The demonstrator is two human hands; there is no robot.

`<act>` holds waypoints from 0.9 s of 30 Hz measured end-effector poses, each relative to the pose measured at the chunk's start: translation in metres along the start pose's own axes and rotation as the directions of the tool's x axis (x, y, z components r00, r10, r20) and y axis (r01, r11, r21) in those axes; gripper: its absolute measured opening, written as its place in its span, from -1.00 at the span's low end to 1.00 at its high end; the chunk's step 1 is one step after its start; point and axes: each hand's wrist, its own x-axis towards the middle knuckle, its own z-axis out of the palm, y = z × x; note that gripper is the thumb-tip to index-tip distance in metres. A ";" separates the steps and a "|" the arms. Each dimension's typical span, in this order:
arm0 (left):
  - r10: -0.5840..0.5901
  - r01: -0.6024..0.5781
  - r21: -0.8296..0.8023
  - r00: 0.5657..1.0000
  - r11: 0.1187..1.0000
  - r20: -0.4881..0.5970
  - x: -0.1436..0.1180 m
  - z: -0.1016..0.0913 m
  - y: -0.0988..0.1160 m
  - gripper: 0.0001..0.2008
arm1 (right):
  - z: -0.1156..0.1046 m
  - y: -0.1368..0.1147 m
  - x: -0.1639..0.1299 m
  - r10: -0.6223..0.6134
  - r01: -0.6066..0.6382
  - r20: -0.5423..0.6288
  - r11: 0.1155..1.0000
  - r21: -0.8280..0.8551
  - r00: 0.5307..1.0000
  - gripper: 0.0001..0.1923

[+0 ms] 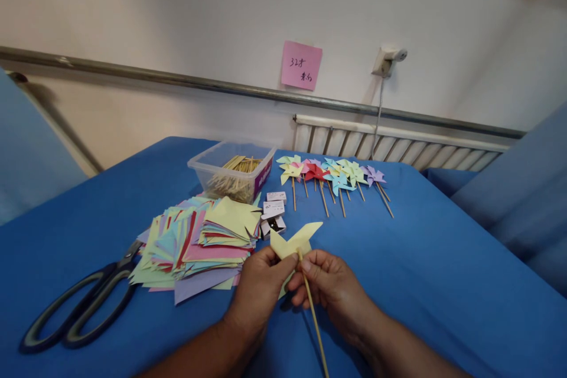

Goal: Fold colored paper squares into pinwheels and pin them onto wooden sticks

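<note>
My left hand pinches a yellow paper pinwheel by its lower left blade, just above the blue table. My right hand grips the thin wooden stick right under the pinwheel's centre; the stick runs down toward me. Both hands meet at the paper's middle. To the left lies a stack of coloured paper squares.
Large scissors lie at the left front. A clear plastic box of wooden sticks stands behind the paper stack, small white boxes beside it. A row of finished pinwheels lies at the back. A pink note hangs on the wall.
</note>
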 end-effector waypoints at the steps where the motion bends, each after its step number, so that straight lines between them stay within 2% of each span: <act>1: -0.001 0.001 0.001 1.000 1.000 0.021 0.000 0.000 -0.001 -0.79 | 0.000 0.001 0.000 -0.003 0.003 0.004 1.000 0.000 1.000 -0.64; 4: -0.010 0.009 0.014 0.997 1.000 0.076 0.000 0.000 -0.001 -0.78 | -0.001 0.002 0.002 -0.005 0.005 0.007 1.000 -0.010 1.000 -0.66; 6: -0.007 0.005 0.030 0.998 1.000 0.060 0.000 -0.001 -0.001 -0.78 | -0.001 0.000 0.001 -0.019 0.019 0.001 0.999 -0.031 1.000 -0.67; 9: -0.001 0.001 0.018 1.000 1.000 0.006 0.000 -0.001 0.002 -0.79 | -0.004 -0.006 -0.004 -0.134 0.124 -0.081 0.985 -0.117 0.988 -0.70; 12: -0.035 0.036 -0.088 0.999 0.995 0.018 -0.001 -0.001 0.004 -0.75 | -0.008 -0.015 -0.011 -0.296 0.253 -0.240 0.948 -0.194 0.925 -0.71; 15: -0.068 0.077 -0.181 0.996 0.981 0.055 -0.002 -0.001 0.005 -0.73 | -0.011 -0.019 -0.015 -0.416 0.375 -0.318 0.909 -0.183 0.852 -0.72; 18: -0.088 0.101 -0.211 0.994 0.972 0.070 -0.004 0.000 0.009 -0.78 | -0.009 -0.017 -0.015 -0.473 0.435 -0.300 0.881 -0.187 0.829 -0.76; 24: -0.147 0.145 -0.263 0.989 0.954 0.010 -0.004 -0.004 0.018 -0.91 | -0.007 -0.015 -0.020 -0.495 0.455 -0.261 0.867 -0.201 0.829 -0.84; 27: -0.159 0.152 -0.275 0.987 0.949 -0.004 -0.001 -0.008 0.018 -0.89 | -0.011 -0.024 -0.025 -0.461 0.413 -0.196 0.878 -0.242 0.865 -0.84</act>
